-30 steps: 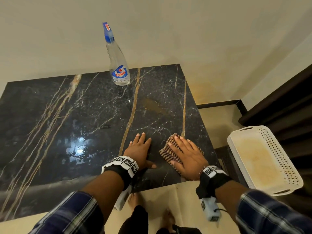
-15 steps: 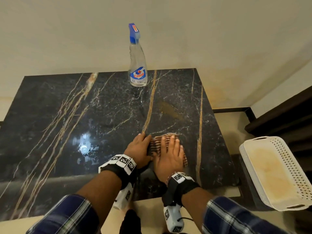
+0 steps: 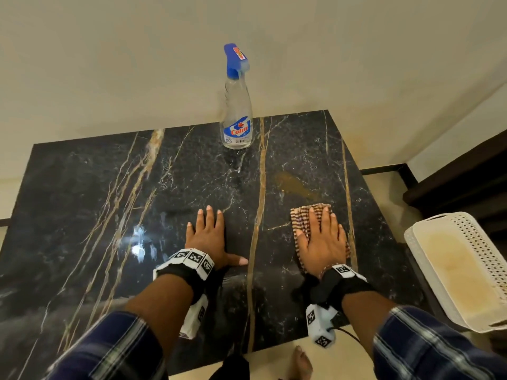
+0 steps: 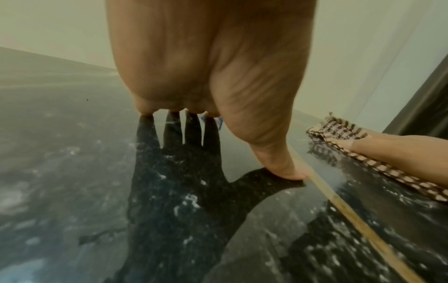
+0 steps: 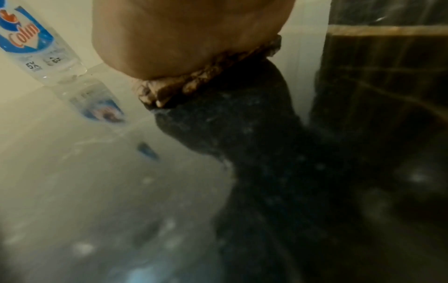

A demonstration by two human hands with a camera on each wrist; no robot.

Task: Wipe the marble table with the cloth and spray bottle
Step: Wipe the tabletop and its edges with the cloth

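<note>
The black marble table (image 3: 109, 215) with gold veins fills the head view. A brown checked cloth (image 3: 300, 218) lies flat near its right edge, and my right hand (image 3: 322, 237) presses on it with straight fingers. My left hand (image 3: 208, 234) rests flat on the bare marble to the left of a gold vein, thumb spread; its fingertips (image 4: 145, 107) touch the surface. The cloth (image 4: 339, 130) shows at the right of the left wrist view. A clear spray bottle (image 3: 237, 105) with a blue trigger head stands upright at the far edge; its label (image 5: 21, 34) appears in the right wrist view.
A white perforated plastic tray (image 3: 466, 270) sits off the table's right side on dark furniture. A brownish smear (image 3: 293, 185) marks the marble just beyond the cloth. A cream wall runs behind the table. My bare foot (image 3: 300, 363) shows below the near edge.
My right hand has slid the cloth to the right, away from my left hand, which it was touching half a second ago. The left hand stays flat on the marble.
</note>
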